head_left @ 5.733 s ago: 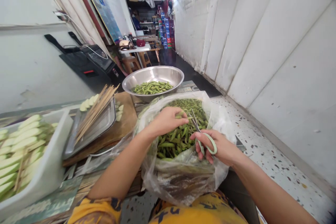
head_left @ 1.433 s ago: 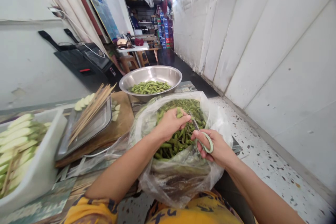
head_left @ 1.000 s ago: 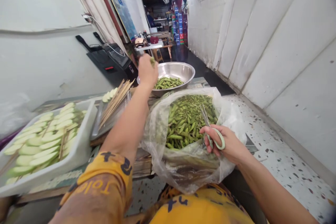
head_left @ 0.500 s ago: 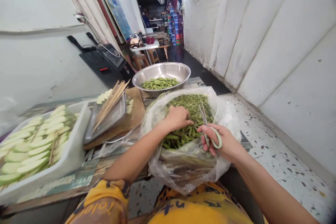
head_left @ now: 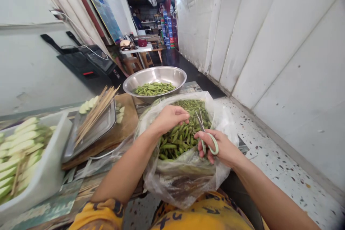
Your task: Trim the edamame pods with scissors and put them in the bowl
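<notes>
The left hand (head_left: 171, 116) was down in the pods (head_left: 179, 138) a moment ago; now it is up above them, near the middle of the frame. The right hand (head_left: 223, 147) is still over the right side of the bag (head_left: 185, 187). It is wrapped round the scissors (head_left: 202, 125), and the blades stand a bit apart, tips up. The left thumb and fingers are close together; I cannot tell if a pod is between them.

The open blades are near the left fingers, so a quick slip could nick the skin. The thin bag could get cut too, if the blades dip into its side.

The bag, low in the middle of the frame, is wide open with lots of green pods inside. The bowl (head_left: 174, 75), just behind it, has a smaller heap. At the lower left, the tub (head_left: 51, 172) holds pale green slices (head_left: 25, 136). Between tub and bowl, the tray (head_left: 109, 118) sits on the board (head_left: 128, 115), with sticks (head_left: 95, 113) on it.
</notes>
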`<state>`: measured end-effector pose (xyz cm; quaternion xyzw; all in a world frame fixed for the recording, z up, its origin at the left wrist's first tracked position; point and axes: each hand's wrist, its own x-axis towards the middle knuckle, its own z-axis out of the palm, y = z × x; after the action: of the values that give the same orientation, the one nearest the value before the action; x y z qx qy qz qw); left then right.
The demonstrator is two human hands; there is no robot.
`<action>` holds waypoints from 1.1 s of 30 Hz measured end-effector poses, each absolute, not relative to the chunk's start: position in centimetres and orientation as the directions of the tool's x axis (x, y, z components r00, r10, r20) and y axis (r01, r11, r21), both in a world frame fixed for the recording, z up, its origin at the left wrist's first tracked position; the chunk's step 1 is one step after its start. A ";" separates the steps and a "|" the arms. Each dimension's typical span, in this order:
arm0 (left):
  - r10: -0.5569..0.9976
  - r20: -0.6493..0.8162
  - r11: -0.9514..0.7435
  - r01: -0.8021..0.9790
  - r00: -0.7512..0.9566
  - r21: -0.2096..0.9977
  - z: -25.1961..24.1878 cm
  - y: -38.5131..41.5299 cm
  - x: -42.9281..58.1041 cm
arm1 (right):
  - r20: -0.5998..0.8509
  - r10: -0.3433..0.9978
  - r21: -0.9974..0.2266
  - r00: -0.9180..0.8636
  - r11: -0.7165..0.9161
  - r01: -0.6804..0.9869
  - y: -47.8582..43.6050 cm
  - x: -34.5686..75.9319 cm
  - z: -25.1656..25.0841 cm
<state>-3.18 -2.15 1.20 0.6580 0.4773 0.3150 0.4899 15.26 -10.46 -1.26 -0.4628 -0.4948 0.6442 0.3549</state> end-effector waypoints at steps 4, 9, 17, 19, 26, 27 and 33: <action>0.949 -0.040 -0.080 0.361 0.312 0.929 0.8 -1.7 -2.9 | -0.237 0.918 -0.964 -0.317 -0.262 -0.036 -10.6 15.5 -1.4; 0.934 0.057 -0.292 0.659 0.354 0.693 1.3 -1.6 -3.5 | -0.220 0.921 -0.967 -0.323 -0.250 -0.055 -10.6 15.8 -1.3; 0.915 -0.111 -0.385 0.921 0.389 0.056 1.2 -2.4 -2.6 | -0.244 0.914 -0.962 -0.325 -0.270 -0.036 -10.6 15.7 -1.1; 0.888 -0.130 -0.436 0.897 0.441 0.068 0.8 -2.2 -2.4 | -0.245 0.913 -0.963 -0.325 -0.269 -0.032 -10.6 15.7 -1.2; 0.900 0.058 -0.395 0.753 0.432 0.526 1.2 -1.9 -3.1 | -0.262 0.903 -0.959 -0.341 -0.283 -0.015 -10.5 15.7 -1.3; 0.905 0.059 -0.362 0.689 0.421 0.628 1.3 -2.0 -3.1 | -0.267 0.903 -0.959 -0.337 -0.285 -0.004 -10.5 15.7 -1.3; 0.899 0.011 -0.238 0.466 0.439 0.852 2.1 -2.7 -2.6 | -0.284 0.888 -0.955 -0.361 -0.297 0.020 -10.3 15.5 -1.1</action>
<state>-2.59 -2.69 2.12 0.7415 0.4601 0.2627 0.4117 15.55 -10.31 -1.09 -0.4599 -0.4939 0.6609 0.3282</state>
